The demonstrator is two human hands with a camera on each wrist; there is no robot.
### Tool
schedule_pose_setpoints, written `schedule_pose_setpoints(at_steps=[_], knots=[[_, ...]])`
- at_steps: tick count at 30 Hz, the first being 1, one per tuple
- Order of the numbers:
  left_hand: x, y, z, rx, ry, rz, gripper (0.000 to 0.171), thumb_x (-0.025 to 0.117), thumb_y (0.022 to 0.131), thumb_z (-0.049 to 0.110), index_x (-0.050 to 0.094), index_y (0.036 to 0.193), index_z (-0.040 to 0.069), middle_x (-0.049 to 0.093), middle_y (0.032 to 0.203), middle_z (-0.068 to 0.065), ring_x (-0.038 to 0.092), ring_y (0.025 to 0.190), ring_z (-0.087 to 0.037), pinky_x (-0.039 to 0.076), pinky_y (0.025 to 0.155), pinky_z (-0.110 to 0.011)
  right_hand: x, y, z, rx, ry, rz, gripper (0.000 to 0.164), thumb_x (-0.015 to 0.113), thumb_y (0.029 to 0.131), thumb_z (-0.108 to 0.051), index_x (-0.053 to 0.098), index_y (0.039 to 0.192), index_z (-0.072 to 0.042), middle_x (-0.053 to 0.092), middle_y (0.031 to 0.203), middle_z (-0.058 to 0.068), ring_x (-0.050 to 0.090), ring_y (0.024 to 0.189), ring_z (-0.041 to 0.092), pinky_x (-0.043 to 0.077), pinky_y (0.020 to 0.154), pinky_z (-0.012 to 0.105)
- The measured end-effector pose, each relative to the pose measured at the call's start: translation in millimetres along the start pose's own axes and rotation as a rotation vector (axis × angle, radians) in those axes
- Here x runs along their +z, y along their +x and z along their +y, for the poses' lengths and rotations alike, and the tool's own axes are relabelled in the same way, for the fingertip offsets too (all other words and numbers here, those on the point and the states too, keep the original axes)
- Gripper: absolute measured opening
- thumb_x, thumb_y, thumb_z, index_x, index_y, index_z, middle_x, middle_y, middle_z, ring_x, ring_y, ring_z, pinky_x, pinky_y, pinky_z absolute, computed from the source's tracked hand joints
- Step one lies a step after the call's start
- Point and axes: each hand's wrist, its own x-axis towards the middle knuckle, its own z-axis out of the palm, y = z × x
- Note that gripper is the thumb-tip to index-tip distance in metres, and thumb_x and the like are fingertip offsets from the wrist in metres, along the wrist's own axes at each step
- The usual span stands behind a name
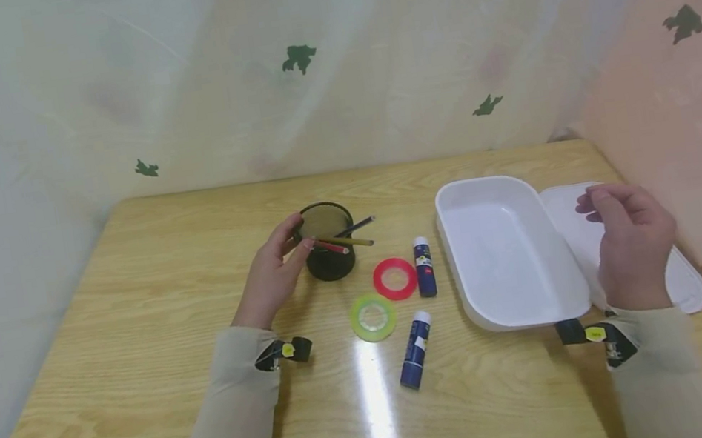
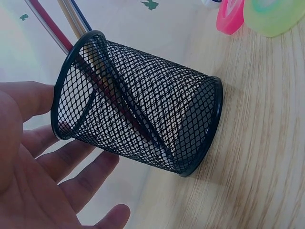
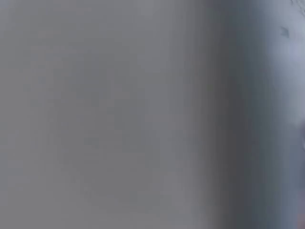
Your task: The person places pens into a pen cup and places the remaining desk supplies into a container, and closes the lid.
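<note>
A black mesh pencil cup (image 1: pixel 331 261) stands upright on the wooden table, left of centre. Three pencils (image 1: pixel 357 243) lean in it, one red, one yellowish and one dark. My left hand (image 1: pixel 273 267) holds the cup by the left side of its rim. In the left wrist view, the fingers (image 2: pixel 78 186) reach along the mesh wall (image 2: pixel 147 100), some of them partly behind it. On the right, my right hand (image 1: pixel 637 242) hovers over a white lid (image 1: pixel 686 284), fingers loosely curled and nothing seen in them. The right wrist view is mostly a grey blur.
A white plastic box (image 1: pixel 511 256) sits beside the lid, overlapping it. Between cup and box lie a red tape roll (image 1: pixel 382 286), a green tape roll (image 1: pixel 358 320) and two blue glue sticks, one farther (image 1: pixel 426 276), one nearer (image 1: pixel 414 358). A draped sheet (image 1: pixel 374 96) backs the table.
</note>
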Motion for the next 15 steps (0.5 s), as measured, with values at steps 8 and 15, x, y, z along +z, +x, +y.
schedule_pose_setpoints(at_steps=[8,15], knots=[[0.0,-0.4,2.1,-0.005,0.005,0.002,0.056,0.055,0.104,0.029,0.037,0.156,0.017,0.039,0.158,-0.008,0.046,0.138,-0.035,0.038,0.111,-0.053,-25,10,6,0.203,-0.084,-0.351,0.024,0.065,0.099,-0.014,0.07,0.114,0.003,0.072,0.11,0.003,0.067,0.099,0.013,0.054,0.079,0.015],[-0.1,-1.4,2.0,-0.007,0.005,-0.001,0.056,0.055,0.105,0.03,0.036,0.156,0.017,0.038,0.159,-0.008,0.046,0.138,-0.035,0.038,0.111,-0.054,-31,14,19,0.202,-0.373,-0.485,0.036,0.059,0.103,-0.027,0.065,0.129,-0.004,0.066,0.123,-0.004,0.06,0.11,0.007,0.05,0.083,0.013]])
